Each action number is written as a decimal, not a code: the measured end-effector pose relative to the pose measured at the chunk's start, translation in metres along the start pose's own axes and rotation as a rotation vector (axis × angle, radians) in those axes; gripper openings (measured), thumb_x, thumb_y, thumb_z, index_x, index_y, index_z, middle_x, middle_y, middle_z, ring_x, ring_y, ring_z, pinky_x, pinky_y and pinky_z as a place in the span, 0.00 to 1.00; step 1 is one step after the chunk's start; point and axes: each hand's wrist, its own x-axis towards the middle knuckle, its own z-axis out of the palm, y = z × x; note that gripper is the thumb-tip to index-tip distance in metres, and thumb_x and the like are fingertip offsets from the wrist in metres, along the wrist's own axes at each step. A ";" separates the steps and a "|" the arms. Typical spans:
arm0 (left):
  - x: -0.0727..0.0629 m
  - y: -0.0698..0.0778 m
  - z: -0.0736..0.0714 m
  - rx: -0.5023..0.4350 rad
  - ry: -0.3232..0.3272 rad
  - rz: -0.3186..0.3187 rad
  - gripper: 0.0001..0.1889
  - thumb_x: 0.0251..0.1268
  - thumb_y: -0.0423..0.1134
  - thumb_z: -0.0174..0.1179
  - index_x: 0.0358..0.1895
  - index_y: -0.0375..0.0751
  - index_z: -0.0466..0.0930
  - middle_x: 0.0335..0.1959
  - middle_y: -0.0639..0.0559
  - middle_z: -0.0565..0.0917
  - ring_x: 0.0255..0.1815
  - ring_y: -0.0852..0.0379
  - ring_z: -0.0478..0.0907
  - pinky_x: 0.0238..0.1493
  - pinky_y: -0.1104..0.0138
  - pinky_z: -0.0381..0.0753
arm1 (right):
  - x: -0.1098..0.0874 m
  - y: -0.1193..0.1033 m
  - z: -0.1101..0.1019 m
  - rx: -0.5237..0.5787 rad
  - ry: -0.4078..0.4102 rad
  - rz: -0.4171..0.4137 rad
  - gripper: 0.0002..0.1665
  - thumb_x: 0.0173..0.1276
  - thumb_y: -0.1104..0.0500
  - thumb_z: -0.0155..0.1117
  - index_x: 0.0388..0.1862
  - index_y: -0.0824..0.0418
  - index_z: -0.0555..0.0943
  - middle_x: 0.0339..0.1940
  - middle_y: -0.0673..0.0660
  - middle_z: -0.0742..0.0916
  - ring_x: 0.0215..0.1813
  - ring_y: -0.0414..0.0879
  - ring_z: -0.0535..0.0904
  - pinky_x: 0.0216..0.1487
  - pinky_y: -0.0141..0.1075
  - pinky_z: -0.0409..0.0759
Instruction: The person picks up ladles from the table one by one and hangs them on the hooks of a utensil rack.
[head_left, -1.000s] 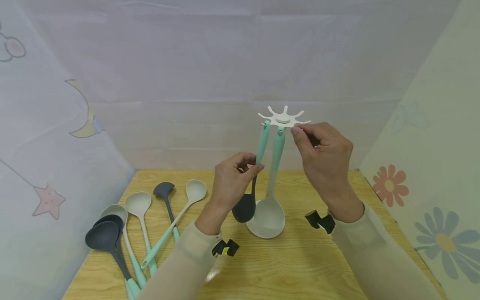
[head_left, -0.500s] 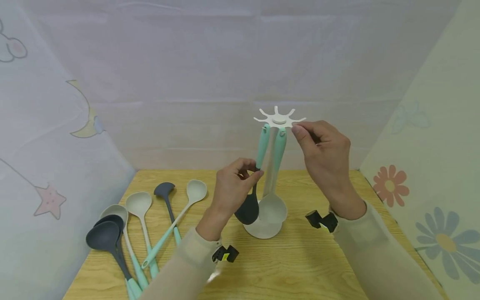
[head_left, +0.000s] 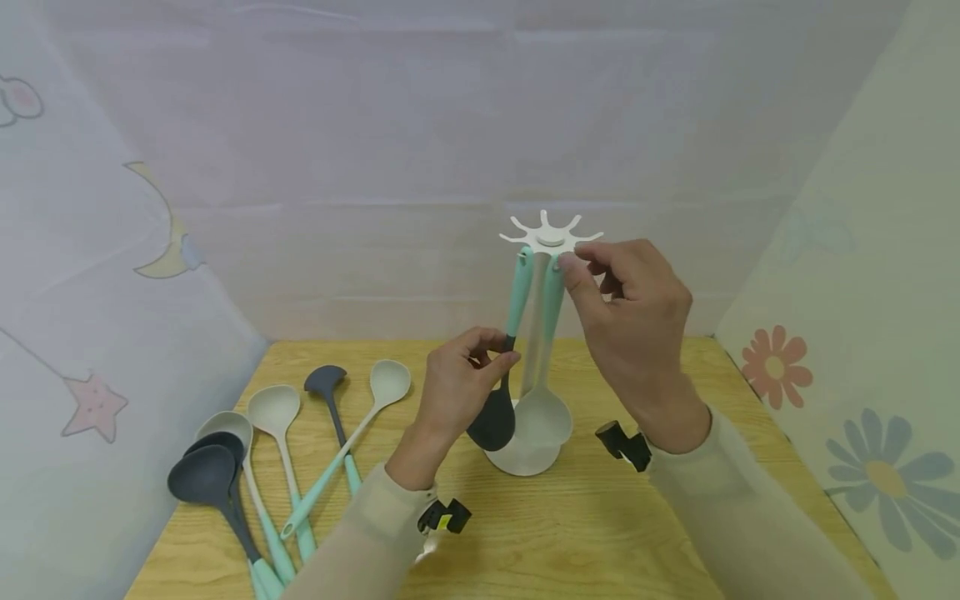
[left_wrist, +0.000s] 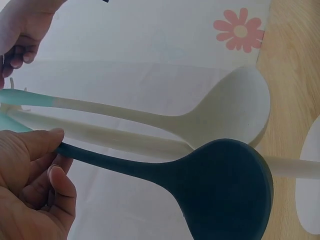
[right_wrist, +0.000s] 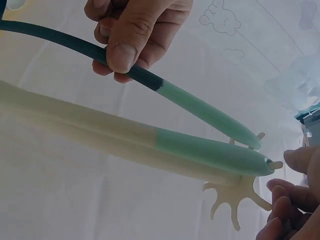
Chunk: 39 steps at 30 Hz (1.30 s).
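Wood-grain table, white spoke-topped stand toward far edge. Left hand pinches dark, mint-handled spoon, handle end at stand's spokes. Right hand beside top of cream, mint-handled ladle; cannot tell whether gripping.

cream sleeves, blocky black wrist cameras, yellow patch on left

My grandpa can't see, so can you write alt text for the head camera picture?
A left hand pinches a mint-handled dark utensil at a white hook stand; the right hand is near its top. A pale ladle hangs there; more utensils lie on the table.
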 end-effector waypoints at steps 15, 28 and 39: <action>-0.002 -0.001 -0.003 0.026 -0.036 -0.024 0.09 0.66 0.40 0.75 0.47 0.46 0.91 0.40 0.55 0.92 0.32 0.60 0.79 0.26 0.72 0.75 | -0.001 -0.007 0.005 -0.128 -0.079 -0.023 0.15 0.71 0.56 0.75 0.38 0.70 0.91 0.28 0.62 0.87 0.28 0.49 0.78 0.34 0.24 0.67; -0.003 0.002 0.001 0.030 -0.057 -0.038 0.09 0.66 0.39 0.75 0.47 0.47 0.91 0.40 0.56 0.92 0.32 0.60 0.79 0.25 0.72 0.74 | 0.002 0.000 -0.002 -0.058 -0.093 -0.023 0.10 0.72 0.62 0.73 0.38 0.70 0.91 0.26 0.63 0.85 0.29 0.45 0.75 0.36 0.21 0.69; -0.003 0.002 0.006 0.054 -0.072 -0.005 0.09 0.67 0.39 0.74 0.48 0.44 0.91 0.40 0.54 0.93 0.34 0.60 0.80 0.28 0.73 0.76 | 0.006 0.005 -0.006 0.005 -0.121 0.023 0.08 0.72 0.64 0.73 0.39 0.71 0.90 0.28 0.64 0.86 0.31 0.37 0.73 0.36 0.21 0.70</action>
